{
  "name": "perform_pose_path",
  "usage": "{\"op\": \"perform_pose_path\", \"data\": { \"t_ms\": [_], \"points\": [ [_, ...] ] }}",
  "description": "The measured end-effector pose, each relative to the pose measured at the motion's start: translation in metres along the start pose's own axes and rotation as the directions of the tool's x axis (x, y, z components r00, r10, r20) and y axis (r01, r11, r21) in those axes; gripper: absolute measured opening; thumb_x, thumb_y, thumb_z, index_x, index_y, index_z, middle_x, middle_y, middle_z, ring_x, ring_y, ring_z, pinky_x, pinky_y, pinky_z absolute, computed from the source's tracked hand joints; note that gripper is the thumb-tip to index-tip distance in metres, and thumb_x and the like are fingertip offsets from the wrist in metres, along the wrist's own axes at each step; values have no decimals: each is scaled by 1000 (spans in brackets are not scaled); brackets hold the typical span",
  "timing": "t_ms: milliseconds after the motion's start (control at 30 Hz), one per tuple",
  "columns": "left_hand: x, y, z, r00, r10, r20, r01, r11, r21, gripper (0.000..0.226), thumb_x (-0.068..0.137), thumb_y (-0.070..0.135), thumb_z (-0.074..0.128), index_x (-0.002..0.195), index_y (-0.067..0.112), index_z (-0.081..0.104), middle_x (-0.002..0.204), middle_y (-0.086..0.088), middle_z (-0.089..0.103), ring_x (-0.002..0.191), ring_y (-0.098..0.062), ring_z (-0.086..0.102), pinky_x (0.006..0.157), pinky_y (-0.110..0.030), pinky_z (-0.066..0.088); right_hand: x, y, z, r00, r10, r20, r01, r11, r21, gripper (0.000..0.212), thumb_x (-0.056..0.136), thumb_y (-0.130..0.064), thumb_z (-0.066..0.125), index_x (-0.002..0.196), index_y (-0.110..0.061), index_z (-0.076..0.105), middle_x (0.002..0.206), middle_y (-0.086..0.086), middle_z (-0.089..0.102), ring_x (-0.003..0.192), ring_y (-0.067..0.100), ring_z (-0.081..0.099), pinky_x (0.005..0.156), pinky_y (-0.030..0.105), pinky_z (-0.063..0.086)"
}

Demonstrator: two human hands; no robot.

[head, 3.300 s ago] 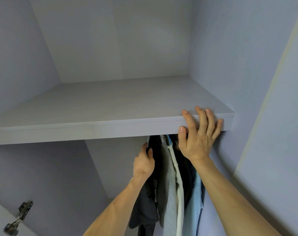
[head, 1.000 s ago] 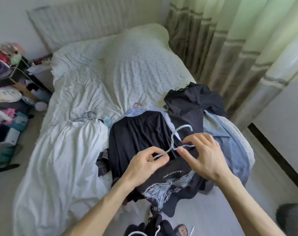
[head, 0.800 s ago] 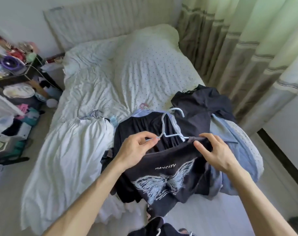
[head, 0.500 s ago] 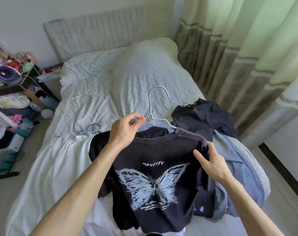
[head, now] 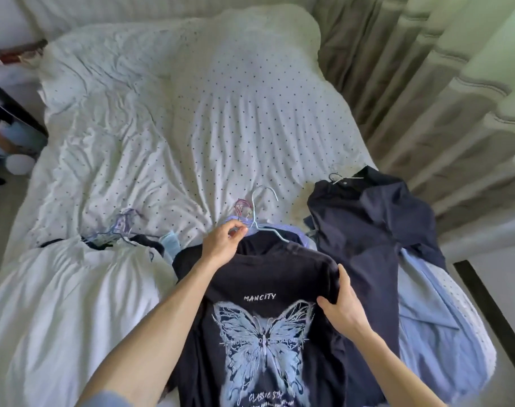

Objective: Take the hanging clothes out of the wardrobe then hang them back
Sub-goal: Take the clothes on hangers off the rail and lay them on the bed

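Your left hand (head: 225,240) pinches the hanger (head: 268,230) at the butterfly tee's (head: 279,277) neck and your right hand (head: 343,308) grips its shoulder. I'd lift by the hook and keep both shoulders seated.

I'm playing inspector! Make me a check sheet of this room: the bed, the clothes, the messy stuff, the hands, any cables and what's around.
Surface: bed with a rumpled white dotted cover.
Job's things: black butterfly T-shirt on a light blue hanger, held up over the foot of the bed; navy shirt, light blue shirt and white garment lie on the bed.
Clutter: purple hangers by the white garment; blurred odds and ends at the left edge.
Hands: left hand pinches the hanger below its hook; right hand grips the T-shirt's shoulder.
Cables: nothing seen.
Surroundings: curtain to the right of the bed.
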State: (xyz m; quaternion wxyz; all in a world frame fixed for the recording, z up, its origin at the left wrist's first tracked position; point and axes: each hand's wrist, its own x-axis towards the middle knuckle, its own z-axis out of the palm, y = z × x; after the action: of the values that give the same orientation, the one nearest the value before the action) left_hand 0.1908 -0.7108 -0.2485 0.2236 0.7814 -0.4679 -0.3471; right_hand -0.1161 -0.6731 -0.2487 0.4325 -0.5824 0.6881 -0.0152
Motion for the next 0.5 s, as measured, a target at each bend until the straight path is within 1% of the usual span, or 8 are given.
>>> {"op": "perform_pose_path", "data": {
  "t_ms": [67,133,200,267,367,433,500],
  "points": [
    [35,-14,8,999,-33,-16,33,999,-11,24,98,44,55,110,26,67,115,4,69,105,-20,62,84,-31,43,20,0,13,1000,-10,11,11,997,-79,96,88,-27,65,158,-32,0,161,3,28,138,32,41,107,41,40],
    [67,-28,20,998,-58,-20,58,998,-1,25,99,43,54,112,25,66,116,1,69,106,-22,62,83,-32,43,36,4,28,999,-21,42,28,986,-163,94,88,-31,64,158,-32,1,164,0,19,140,34,35,112,42,35],
    [96,-41,34,996,-86,-11,87,995,47,25,100,43,52,112,26,66,117,1,68,108,-23,62,81,-32,41,49,14,47,996,-33,86,55,960,-274,91,88,-33,62,159,-29,4,166,2,11,146,34,26,117,40,27],
    [122,-56,46,991,-127,-40,131,986,102,26,102,45,47,111,28,64,118,1,67,108,-23,62,85,-34,42,58,26,67,990,-26,136,80,911,-406,92,88,-37,59,158,-30,0,166,7,5,150,34,15,121,41,21],
    [156,-86,59,973,-198,-116,213,968,131,27,103,44,42,111,29,63,118,-3,65,108,-28,61,97,-43,43,72,39,87,985,-43,166,130,815,-565,96,87,-40,57,157,-33,-8,166,6,-9,152,36,2,123,50,16],
    [175,-113,67,959,-240,-152,262,954,143,27,103,44,43,112,28,63,120,-4,63,110,-29,60,99,-46,42,83,43,99,982,-69,178,166,770,-616,99,86,-41,59,157,-33,-9,166,6,-12,152,36,-3,120,54,13],
    [191,-134,81,957,-254,-142,275,948,160,29,103,45,44,113,26,63,120,-3,64,111,-29,60,96,-42,42,96,48,112,981,-98,166,180,769,-613,98,85,-45,58,157,-33,-7,166,6,-9,153,35,0,119,56,15]
  ]
}}
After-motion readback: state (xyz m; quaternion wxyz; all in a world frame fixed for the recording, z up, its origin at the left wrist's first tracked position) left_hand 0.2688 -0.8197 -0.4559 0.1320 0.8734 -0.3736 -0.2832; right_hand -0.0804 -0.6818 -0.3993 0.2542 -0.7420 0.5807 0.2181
